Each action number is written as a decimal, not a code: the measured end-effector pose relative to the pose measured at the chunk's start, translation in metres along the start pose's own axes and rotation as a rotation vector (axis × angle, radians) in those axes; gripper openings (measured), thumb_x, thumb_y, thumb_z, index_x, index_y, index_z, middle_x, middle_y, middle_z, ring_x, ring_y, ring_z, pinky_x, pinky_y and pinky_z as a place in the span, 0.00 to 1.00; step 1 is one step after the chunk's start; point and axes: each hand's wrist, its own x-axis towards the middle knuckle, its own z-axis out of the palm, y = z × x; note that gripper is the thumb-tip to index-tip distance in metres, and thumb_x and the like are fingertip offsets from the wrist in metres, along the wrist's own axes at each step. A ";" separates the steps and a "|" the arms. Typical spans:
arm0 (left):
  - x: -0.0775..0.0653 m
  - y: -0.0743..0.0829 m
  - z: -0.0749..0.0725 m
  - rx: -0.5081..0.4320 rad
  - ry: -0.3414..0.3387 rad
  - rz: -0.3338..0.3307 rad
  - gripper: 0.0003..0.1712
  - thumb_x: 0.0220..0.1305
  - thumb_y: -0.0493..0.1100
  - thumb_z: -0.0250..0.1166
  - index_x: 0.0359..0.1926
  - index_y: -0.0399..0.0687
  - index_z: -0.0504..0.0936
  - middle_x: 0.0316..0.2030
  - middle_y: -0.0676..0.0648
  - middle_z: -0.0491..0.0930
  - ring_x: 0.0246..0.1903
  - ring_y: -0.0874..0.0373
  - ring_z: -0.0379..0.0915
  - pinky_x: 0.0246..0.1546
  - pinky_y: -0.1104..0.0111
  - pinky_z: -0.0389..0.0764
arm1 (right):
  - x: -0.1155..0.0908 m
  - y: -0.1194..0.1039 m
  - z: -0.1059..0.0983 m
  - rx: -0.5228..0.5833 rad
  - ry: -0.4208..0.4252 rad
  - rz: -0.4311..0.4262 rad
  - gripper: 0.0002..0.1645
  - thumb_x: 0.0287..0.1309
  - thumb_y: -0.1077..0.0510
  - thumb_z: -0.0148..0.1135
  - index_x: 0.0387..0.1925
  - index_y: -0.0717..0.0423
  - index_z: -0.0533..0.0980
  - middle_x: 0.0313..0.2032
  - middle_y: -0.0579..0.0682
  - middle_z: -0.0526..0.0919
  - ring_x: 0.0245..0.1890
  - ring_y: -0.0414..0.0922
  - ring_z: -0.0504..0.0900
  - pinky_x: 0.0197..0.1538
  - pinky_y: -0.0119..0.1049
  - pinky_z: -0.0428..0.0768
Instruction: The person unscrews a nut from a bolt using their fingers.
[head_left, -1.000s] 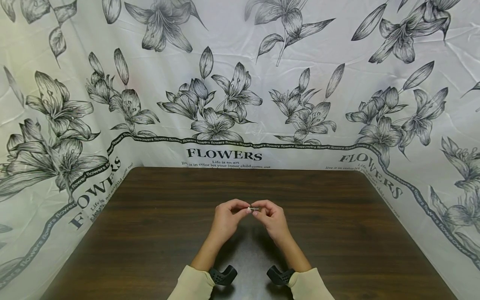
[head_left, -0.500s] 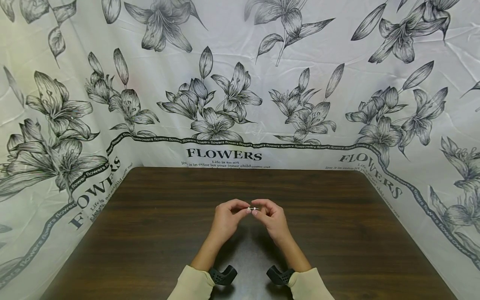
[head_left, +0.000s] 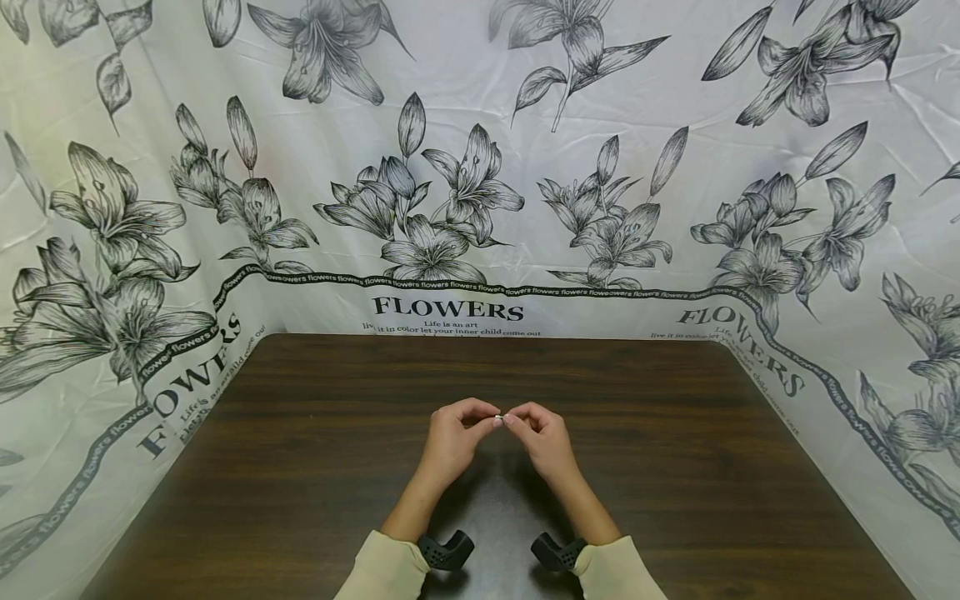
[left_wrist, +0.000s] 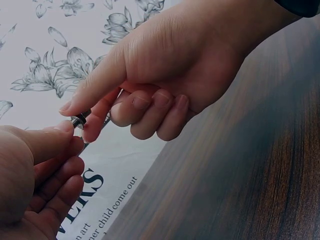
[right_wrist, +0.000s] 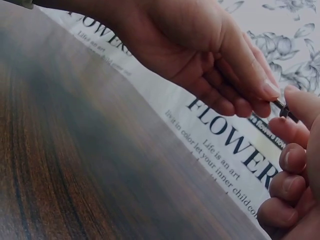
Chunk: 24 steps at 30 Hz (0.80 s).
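A small metal bolt [head_left: 498,417] with a nut on it is held up between both hands above the table, lying roughly level. My left hand [head_left: 450,437] pinches one end between thumb and forefinger. On the other side, the thumb and forefinger of my right hand [head_left: 551,437] pinch the nut end, which they mostly hide in the head view. Threads show on the bolt [left_wrist: 79,121] in the left wrist view. A nut [right_wrist: 284,110] shows between the fingertips in the right wrist view. The right hand's other fingers are curled in toward the palm.
Beneath the hands is a dark wood-grain table [head_left: 337,500] with rounded far corners. A white curtain [head_left: 480,75] printed with grey lilies and lettering hangs behind it and along both sides. Each wrist carries a black camera mount [head_left: 447,551].
My right thumb and forefinger, earlier spread apart around the nut end, have come together and now cover it. The left hand keeps its pinch and place.
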 end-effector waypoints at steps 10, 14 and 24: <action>0.000 0.001 -0.001 0.003 -0.005 -0.013 0.04 0.56 0.38 0.73 0.34 0.49 0.87 0.30 0.57 0.84 0.33 0.60 0.79 0.35 0.66 0.81 | 0.000 0.000 0.000 0.017 -0.005 -0.011 0.06 0.60 0.68 0.63 0.31 0.70 0.79 0.14 0.41 0.65 0.15 0.33 0.61 0.21 0.26 0.61; 0.000 0.001 -0.001 0.013 -0.004 -0.009 0.04 0.55 0.38 0.73 0.34 0.49 0.87 0.30 0.57 0.84 0.33 0.61 0.79 0.35 0.67 0.81 | 0.000 0.000 -0.001 0.048 -0.027 -0.038 0.05 0.59 0.70 0.63 0.35 0.72 0.78 0.15 0.43 0.66 0.16 0.33 0.61 0.23 0.27 0.62; 0.000 0.001 -0.002 0.020 0.007 0.006 0.04 0.56 0.39 0.73 0.34 0.49 0.87 0.30 0.57 0.84 0.32 0.60 0.79 0.34 0.67 0.79 | -0.001 -0.002 0.000 0.059 -0.019 -0.038 0.10 0.57 0.72 0.64 0.40 0.75 0.77 0.14 0.45 0.64 0.15 0.34 0.62 0.23 0.27 0.62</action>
